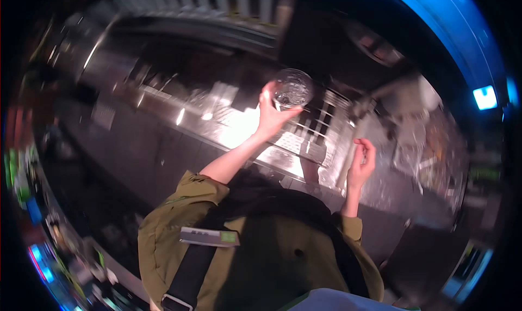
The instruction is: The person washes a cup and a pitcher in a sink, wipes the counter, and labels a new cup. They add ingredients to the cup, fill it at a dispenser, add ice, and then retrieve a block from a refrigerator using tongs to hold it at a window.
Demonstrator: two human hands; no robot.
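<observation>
Currently, the glass (292, 88) is clear, round-rimmed and patterned inside, gripped by the left hand (274, 112) above the metal tabletop (239, 127). The right hand (363, 161) hangs half-curled, holding nothing visible, near a slotted rack (321, 120). The tabletop is shiny, with perforated and barred sections. The room is dim; a blue light (485, 97) glows at right.

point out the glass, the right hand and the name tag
glass (293, 88): head view, on the middle of its clear body
right hand (363, 159): head view, on the middle of the hand
name tag (204, 237): head view, on its pale front, left of the green patch
</observation>
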